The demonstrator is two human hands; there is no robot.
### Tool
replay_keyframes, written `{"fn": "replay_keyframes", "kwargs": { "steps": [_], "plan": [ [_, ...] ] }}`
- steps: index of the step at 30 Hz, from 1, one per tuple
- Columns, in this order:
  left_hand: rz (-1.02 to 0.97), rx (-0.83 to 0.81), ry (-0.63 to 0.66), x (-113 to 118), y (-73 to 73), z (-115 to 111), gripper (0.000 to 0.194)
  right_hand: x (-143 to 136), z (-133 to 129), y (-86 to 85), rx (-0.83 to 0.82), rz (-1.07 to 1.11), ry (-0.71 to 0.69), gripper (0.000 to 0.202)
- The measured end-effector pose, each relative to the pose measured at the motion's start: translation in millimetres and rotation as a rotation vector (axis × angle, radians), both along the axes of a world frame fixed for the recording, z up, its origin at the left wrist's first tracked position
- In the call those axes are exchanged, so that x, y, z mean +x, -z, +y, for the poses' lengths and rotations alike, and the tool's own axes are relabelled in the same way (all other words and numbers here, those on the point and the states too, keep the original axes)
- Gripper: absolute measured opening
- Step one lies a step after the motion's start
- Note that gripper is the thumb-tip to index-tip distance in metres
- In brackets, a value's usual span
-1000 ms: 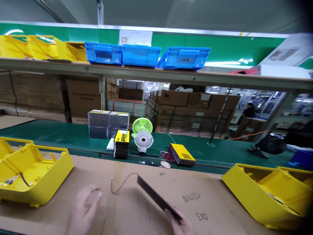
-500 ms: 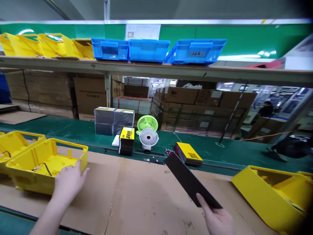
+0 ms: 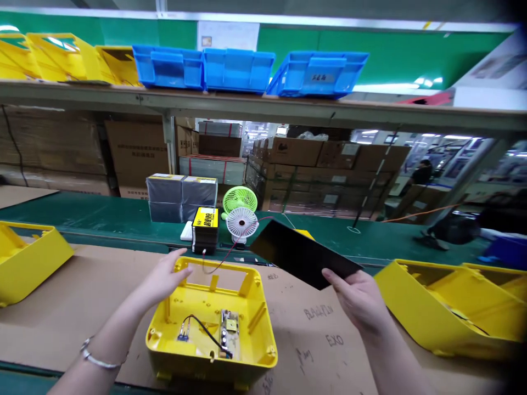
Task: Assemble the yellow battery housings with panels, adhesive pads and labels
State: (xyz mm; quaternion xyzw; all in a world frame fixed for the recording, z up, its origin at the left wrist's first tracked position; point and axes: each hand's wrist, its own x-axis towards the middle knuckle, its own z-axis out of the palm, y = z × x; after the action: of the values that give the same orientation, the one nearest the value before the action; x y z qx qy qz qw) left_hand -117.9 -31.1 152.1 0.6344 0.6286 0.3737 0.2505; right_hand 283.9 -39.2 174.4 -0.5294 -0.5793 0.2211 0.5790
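Note:
A yellow housing [image 3: 197,307] stands open side up on the cardboard-covered bench, low in the middle. Inside it are a circuit board [image 3: 229,333] and dark wires. My left hand [image 3: 164,277], fingers spread, is at the housing's back left corner; whether it touches the wall I cannot tell. My right hand [image 3: 360,296] pinches the near edge of a flat black panel [image 3: 302,252] between thumb and fingers. The panel is tilted in the air, right of the housing. A thin red wire [image 3: 222,262] runs behind the housing's back edge.
More yellow housings stand at the left [image 3: 37,269] and right [image 3: 444,312]. Behind are a white fan [image 3: 242,223], a green fan [image 3: 240,198], a black-and-yellow stack [image 3: 206,233] and grey boxes [image 3: 181,197]. Blue bins [image 3: 239,71] line the shelf above. A person [image 3: 422,173] is far back.
A yellow housing has come from the left to the middle, and my left hand has moved right with it. The black panel is turned flatter and now covers much of the yellow stack behind.

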Motion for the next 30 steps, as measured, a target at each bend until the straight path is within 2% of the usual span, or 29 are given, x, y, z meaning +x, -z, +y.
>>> {"fn": "replay_keyframes", "kwargs": {
  "steps": [3, 5, 7, 11, 15, 19, 23, 25, 27, 29, 30],
  "plan": [
    [-0.373, -0.144, 0.142, 9, 13.1, 25, 0.053, -10, 2, -14.5, -0.176, -0.051, -0.241, 0.037],
    [-0.461, -0.142, 0.187, 18, 17.8, 34, 0.048, -24, 4, -21.8, -0.22, -0.096, -0.367, 0.039],
    [-0.491, -0.112, 0.192, 29, 21.2, 38, 0.045, -42, 8, -25.9, -0.218, -0.174, -0.429, 0.037],
    [-0.53, -0.015, 0.188, 55, 28.5, 34, 0.041, -74, 13, -23.4, -0.159, -0.408, -0.311, 0.031],
    [-0.527, 0.076, 0.182, 74, 32.2, 24, 0.037, -89, 18, -13.4, -0.1, -0.39, -0.326, 0.028],
    [-0.512, 0.147, 0.168, 80, 30.5, 16, 0.032, -80, 27, -4.7, -0.145, -0.34, -0.374, 0.028],
    [-0.389, 0.179, 0.153, 77, 31.5, 11, 0.022, -61, 36, 3.4, -0.317, -0.476, -0.383, 0.023],
    [-0.335, 0.171, 0.135, 77, 33.0, 9, 0.019, -56, 35, 4.7, -0.344, -0.55, -0.338, 0.026],
    [-0.316, 0.17, 0.116, 79, 33.1, 7, 0.017, -58, 28, 2.1, -0.217, -0.615, -0.23, 0.048],
    [-0.312, 0.173, 0.115, 83, 31.2, 4, 0.017, -68, 19, -2.7, 0.034, -0.768, -0.119, 0.071],
    [-0.311, 0.177, 0.124, 86, 29.6, 3, 0.017, -76, 14, -4.5, 0.162, -0.877, -0.089, 0.076]
  ]
}}
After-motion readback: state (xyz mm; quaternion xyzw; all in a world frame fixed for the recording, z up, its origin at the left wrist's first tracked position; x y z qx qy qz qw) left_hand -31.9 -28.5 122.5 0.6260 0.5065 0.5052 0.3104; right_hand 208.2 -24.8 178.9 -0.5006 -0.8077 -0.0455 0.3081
